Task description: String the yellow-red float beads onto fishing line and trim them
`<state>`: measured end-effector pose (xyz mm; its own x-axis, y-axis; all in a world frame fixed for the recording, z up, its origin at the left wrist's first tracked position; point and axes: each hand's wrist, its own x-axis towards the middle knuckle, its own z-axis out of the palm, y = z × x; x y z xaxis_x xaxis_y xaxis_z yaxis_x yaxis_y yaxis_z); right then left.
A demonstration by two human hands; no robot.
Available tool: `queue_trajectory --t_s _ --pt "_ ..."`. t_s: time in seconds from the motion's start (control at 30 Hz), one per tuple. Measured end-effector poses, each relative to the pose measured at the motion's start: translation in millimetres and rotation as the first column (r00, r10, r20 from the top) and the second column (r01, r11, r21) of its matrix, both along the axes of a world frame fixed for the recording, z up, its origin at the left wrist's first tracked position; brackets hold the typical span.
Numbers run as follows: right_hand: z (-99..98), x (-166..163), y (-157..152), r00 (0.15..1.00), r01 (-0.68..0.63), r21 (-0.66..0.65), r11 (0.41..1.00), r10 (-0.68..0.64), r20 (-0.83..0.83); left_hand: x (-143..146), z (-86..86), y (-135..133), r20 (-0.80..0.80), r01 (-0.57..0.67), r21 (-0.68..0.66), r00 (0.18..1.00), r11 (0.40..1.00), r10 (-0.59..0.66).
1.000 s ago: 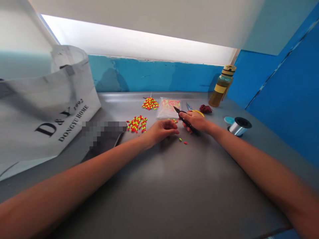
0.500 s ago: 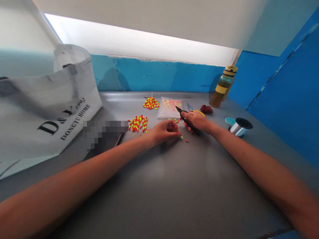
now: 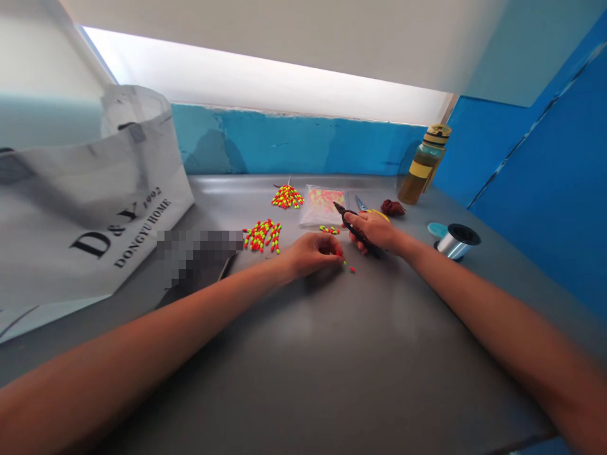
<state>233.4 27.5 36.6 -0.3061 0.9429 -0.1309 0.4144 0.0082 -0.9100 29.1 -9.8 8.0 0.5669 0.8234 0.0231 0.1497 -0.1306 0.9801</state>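
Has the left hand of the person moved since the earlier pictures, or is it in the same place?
Yes, a little: the left hand has gone forward, and its fingertips are now closer to the loose red bead on the table.

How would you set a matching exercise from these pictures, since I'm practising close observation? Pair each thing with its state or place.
Things:
1. left hand
2. right hand
3. spool of clear line
4. amber-filled bottle

States or places:
A. grips a black pointed tool
B. stands farthest back on the right
C. has its fingertips by loose red-and-yellow beads
D. sits beside a teal disc

Pairs: 1-C, 2-A, 3-D, 4-B
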Motion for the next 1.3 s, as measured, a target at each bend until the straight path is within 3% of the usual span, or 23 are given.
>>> queue_trajectory --t_s 0.7,0.9,1.3 --pt "1.1 -0.2 -1.0 0.990 -0.045 0.065 0.997 0.036 0.138 -2.1 -9.3 6.1 -0.029 0.020 0.038 0.999 0.999 -0.019" --pt "3.7 -1.4 -3.0 0.987 -0.038 0.085 0.996 0.024 0.158 0.0 -7.0 3.4 -0.010 0.077 -0.021 0.997 0.997 -0.077" --pt "5.6 -2.0 -4.1 0.987 -0.036 0.089 0.995 0.021 0.158 1.3 -4.8 -1.4 -0.010 0.071 -0.019 0.997 0.997 -0.071"
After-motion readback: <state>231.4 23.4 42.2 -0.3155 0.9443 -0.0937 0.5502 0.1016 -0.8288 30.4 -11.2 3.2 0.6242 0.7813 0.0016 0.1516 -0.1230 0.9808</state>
